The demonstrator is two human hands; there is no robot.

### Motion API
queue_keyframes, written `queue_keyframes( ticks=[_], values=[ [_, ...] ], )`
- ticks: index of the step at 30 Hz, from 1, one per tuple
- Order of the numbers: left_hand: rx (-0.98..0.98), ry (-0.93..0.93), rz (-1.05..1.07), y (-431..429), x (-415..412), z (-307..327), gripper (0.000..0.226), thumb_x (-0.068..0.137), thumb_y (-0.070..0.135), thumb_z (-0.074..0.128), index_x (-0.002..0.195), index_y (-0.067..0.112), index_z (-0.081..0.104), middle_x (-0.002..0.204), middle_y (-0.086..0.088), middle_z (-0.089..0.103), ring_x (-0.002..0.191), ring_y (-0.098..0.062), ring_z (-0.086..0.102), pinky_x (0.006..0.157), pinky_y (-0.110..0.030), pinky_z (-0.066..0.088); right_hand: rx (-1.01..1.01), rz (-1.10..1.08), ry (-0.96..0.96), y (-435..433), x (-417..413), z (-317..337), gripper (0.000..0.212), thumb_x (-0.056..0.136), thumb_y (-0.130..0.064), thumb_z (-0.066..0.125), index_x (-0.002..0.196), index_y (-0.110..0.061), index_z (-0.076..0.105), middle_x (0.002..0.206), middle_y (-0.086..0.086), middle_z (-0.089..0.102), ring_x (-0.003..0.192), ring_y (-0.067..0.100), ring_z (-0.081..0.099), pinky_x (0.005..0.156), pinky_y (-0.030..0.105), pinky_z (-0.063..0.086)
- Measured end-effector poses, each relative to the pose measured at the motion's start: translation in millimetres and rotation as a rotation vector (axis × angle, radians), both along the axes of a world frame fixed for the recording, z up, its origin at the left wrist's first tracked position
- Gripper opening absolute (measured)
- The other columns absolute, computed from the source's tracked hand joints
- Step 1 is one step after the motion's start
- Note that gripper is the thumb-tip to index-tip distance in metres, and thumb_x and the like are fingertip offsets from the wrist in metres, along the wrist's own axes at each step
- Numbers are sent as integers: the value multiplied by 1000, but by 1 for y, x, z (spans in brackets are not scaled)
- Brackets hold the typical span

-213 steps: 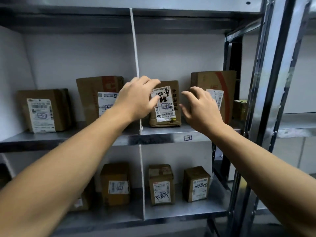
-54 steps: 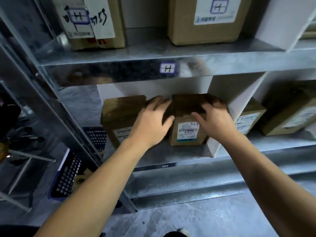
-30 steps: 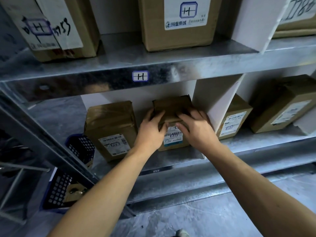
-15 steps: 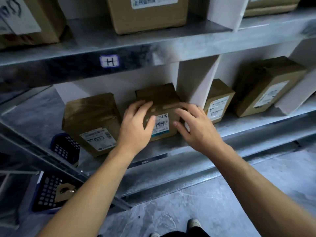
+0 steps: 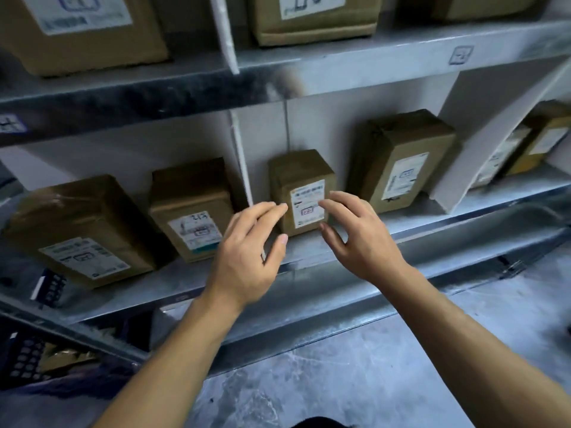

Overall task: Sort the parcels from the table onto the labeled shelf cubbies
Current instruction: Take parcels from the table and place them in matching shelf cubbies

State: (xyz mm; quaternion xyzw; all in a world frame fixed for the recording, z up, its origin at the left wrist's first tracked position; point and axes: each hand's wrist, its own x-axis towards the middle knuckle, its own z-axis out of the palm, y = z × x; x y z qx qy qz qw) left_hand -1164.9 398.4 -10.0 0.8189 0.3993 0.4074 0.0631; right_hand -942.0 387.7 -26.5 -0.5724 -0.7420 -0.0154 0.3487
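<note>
On the low metal shelf point(image 5: 355, 242) stand several brown cardboard parcels with white labels. The parcel marked 215 point(image 5: 193, 208) stands left of a thin white divider point(image 5: 242, 171), beside a larger parcel point(image 5: 80, 227). Right of the divider is a small parcel point(image 5: 304, 189), then a taller one point(image 5: 401, 159). My left hand point(image 5: 250, 251) and my right hand point(image 5: 355, 230) hover in front of the small parcel with fingers relaxed and spread. Neither hand holds anything.
The shelf above point(image 5: 309, 69) carries more parcels and a label sticker point(image 5: 460, 54). A slanted white divider point(image 5: 482, 143) closes the cubby on the right, with more parcels point(image 5: 537, 143) beyond. A dark blue plastic crate point(image 5: 27, 359) sits low left on the grey floor point(image 5: 355, 381).
Both hands have let go of the parcel marked 215 and drawn back from it. The view has swung right, so my hands now hover before the small parcel past the divider.
</note>
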Motion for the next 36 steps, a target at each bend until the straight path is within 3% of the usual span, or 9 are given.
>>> queue_keyframes(
  ticks=[6, 12, 16, 21, 23, 25, 30, 36],
  values=[
    [-188, 16, 117, 10, 70, -3, 49, 92, 24, 63, 139, 16, 52, 140, -1, 47, 131, -16, 42, 111, -16, 22, -21, -36, -25, 0, 88, 2, 40, 94, -26, 66, 131, -9, 62, 137, 17, 57, 124, 36, 53, 104, 44, 45],
    [-254, 70, 242, 51, 97, 6, 53, 92, 34, 60, 142, 27, 46, 143, -3, 42, 130, -24, 40, 110, -37, 33, -29, -107, -37, 15, 148, 16, 41, 93, -20, 70, 131, -7, 63, 138, 25, 54, 123, 46, 52, 105, 48, 42],
    [-287, 147, 304, 85, 102, 5, 55, 91, 41, 60, 143, 34, 44, 150, -2, 36, 133, -30, 38, 110, -42, 32, -58, -171, -24, 38, 165, 27, 43, 94, -25, 68, 134, -10, 62, 143, 23, 50, 133, 45, 43, 103, 56, 44],
    [-397, 190, 297, 124, 105, -9, 64, 90, 44, 62, 148, 32, 36, 161, 3, 14, 149, -24, 7, 119, -39, 20, -37, -256, -53, 69, 163, 40, 46, 93, -34, 67, 136, -19, 60, 145, 17, 47, 134, 43, 37, 95, 60, 45],
    [-451, 201, 301, 133, 107, -19, 66, 91, 46, 60, 149, 35, 32, 161, 7, 8, 149, -22, 3, 119, -39, 19, -42, -273, -74, 80, 159, 41, 50, 91, -38, 68, 137, -21, 59, 146, 19, 45, 137, 46, 33, 94, 63, 44],
    [-464, 225, 321, 141, 108, -27, 62, 93, 45, 58, 149, 33, 34, 161, 7, 10, 149, -22, 5, 120, -39, 17, -62, -293, -95, 91, 155, 40, 54, 89, -43, 70, 139, -25, 57, 150, 19, 42, 142, 46, 27, 95, 66, 42],
    [-357, 268, 285, 150, 105, -34, 54, 93, 40, 58, 142, 22, 48, 150, 0, 35, 139, -29, 28, 115, -43, 28, -138, -353, -123, 107, 145, 27, 62, 89, -46, 67, 146, -35, 47, 157, 8, 34, 149, 38, 16, 98, 68, 37],
    [-244, 265, 214, 149, 109, -38, 49, 93, 39, 58, 138, 19, 53, 145, 2, 41, 135, -27, 23, 113, -32, 20, -110, -399, -136, 106, 142, 20, 55, 92, -38, 65, 145, -31, 51, 154, 9, 39, 147, 39, 23, 94, 66, 41]
  ],
)
